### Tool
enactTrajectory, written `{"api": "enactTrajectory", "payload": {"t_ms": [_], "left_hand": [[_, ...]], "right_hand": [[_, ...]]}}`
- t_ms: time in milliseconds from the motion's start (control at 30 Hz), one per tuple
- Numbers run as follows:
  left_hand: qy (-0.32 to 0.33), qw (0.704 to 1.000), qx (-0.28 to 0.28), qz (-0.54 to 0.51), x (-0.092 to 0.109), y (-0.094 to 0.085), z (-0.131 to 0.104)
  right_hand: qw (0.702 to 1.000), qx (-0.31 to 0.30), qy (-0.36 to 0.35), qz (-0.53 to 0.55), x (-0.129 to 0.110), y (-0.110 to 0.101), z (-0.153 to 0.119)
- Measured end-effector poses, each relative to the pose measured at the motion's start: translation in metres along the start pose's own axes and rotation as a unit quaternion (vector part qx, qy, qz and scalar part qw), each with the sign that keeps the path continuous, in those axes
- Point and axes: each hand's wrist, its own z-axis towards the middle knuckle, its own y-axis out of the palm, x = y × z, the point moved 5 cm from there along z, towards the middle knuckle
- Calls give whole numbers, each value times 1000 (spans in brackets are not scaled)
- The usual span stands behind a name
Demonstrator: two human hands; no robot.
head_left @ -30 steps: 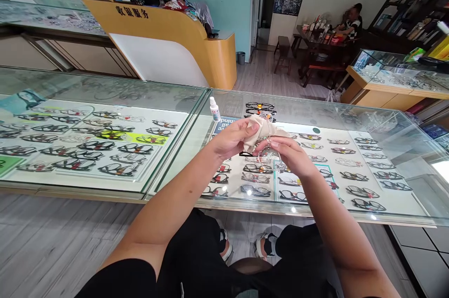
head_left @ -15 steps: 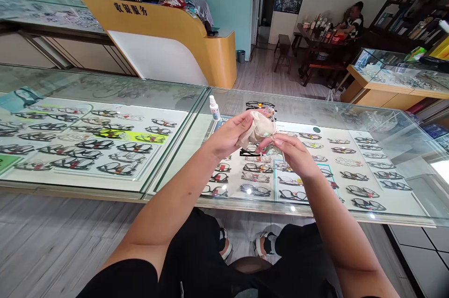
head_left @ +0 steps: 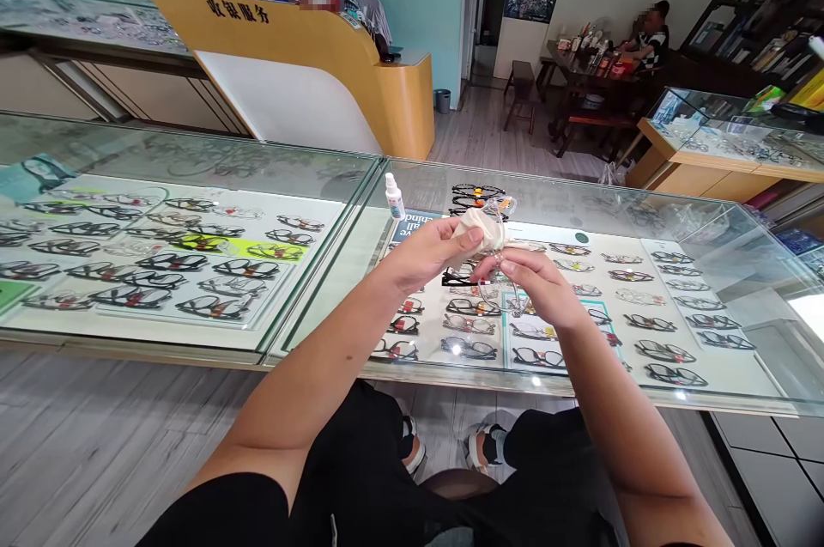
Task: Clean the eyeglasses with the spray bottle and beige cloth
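Observation:
My left hand is closed on a cream cloth, bunched between thumb and fingers and pressed against a pair of clear-framed glasses. Fingers of my right hand pinch the same glasses near the middle. One part of the frame shows above the hands, another hangs below them. Both hands are over the glass display counter. A small white spray bottle stands upright on the glass, just beyond my left hand.
Rows of glasses lie inside the counter under its glass top. More frames fill the case at left. Farther off are a yellow cashier desk with a person behind it, a wooden bench, and another person seated at a table.
My left hand has shifted slightly right with the cloth, which is now more tightly bunched against the glasses. My right hand keeps its pinch in nearly the same place.

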Motion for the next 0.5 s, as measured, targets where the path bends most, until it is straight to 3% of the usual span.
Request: {"api": "enactTrajectory", "payload": {"t_ms": [200, 500], "left_hand": [[20, 991, -119, -54, 6, 19, -2], [29, 992, -89, -80, 2, 16, -2]], "right_hand": [[997, -9, 8, 70, 4, 4, 1], [994, -17, 17, 105, 7, 7, 1]]}}
